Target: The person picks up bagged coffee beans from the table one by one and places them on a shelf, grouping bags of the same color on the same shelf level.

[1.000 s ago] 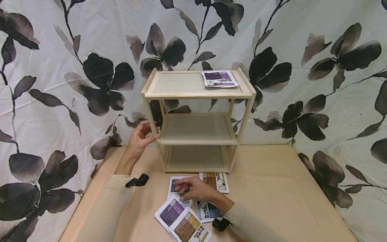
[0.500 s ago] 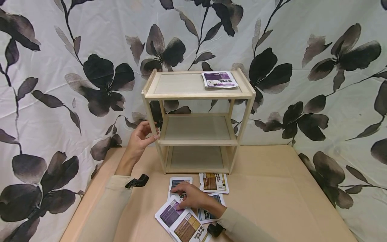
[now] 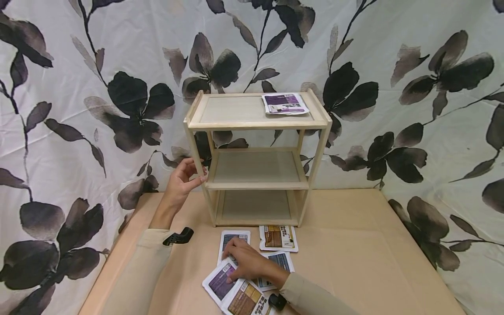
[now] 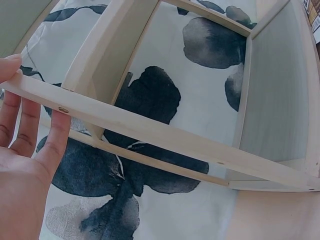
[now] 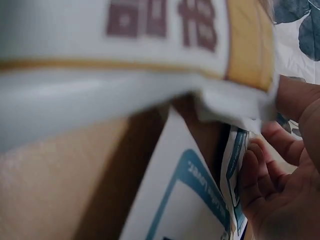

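At the lower centre of the head view, the right hand (image 3: 246, 262) lies flat over a loose spread of printed sachets on the tabletop (image 3: 354, 258). Its fingers (image 3: 232, 250) are fairly straight and press down where the grey-blue sachet (image 3: 233, 238) meets the purple sachet (image 3: 220, 282); I cannot tell for certain from that view whether any fingertip has hooked an edge. The right wrist view, very close and blurred, shows a yellow-brown sachet (image 5: 150, 55) edge just above the curled fingertips and a blue-printed sachet (image 5: 185, 200) beneath, so the hand seems to be working at an edge rather than gripping a packet outright.

The purple sachet lies just left of and below the fingertips, its long axis slanting from lower left to upper right. A brown sachet (image 3: 278, 237) sits apart, up and to the right, near the foot of the wooden shelf unit (image 3: 256, 153).

The left hand (image 3: 182, 181) is at the centre left of the head view, thumb and fingers wrapped around the shelf unit's front left post; the left wrist view confirms the fingers (image 4: 55, 137) pinching that post. One purple sachet on the top shelf (image 3: 284, 104) lies at the upper right of the unit. The right hand is clearly the nearer one to the sachets.
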Motion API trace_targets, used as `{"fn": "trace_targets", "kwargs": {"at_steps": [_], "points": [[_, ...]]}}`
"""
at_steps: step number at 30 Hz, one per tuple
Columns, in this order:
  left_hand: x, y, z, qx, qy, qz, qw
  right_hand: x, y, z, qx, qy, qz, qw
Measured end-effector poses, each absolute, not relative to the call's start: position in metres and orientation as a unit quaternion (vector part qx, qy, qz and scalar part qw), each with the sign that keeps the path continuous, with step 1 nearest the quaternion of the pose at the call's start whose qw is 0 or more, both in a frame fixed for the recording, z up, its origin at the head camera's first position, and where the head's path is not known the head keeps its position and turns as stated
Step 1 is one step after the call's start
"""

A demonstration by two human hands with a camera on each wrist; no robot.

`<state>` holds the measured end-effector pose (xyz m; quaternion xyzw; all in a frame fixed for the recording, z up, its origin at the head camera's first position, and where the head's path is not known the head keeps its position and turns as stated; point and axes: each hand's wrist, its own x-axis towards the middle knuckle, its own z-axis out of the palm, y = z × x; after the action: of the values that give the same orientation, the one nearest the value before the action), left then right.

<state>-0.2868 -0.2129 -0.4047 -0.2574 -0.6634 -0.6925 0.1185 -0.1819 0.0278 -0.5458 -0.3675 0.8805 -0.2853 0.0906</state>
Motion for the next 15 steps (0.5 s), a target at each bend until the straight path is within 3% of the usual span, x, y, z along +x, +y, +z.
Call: {"fn": "trace_targets", "kwargs": {"at_steps": [8, 15], "points": [[-0.287, -0.213, -0.405, -0.256, -0.662, -0.694, 0.119, -0.192, 0.04, -0.542, -0.291, 0.826, -0.437, 0.205], [-0.289, -0.215, -0.406, -0.258, -0.67, -0.686, 0.121, -0.209, 0.059, -0.533, -0.286, 0.805, -0.477, 0.207]]}}
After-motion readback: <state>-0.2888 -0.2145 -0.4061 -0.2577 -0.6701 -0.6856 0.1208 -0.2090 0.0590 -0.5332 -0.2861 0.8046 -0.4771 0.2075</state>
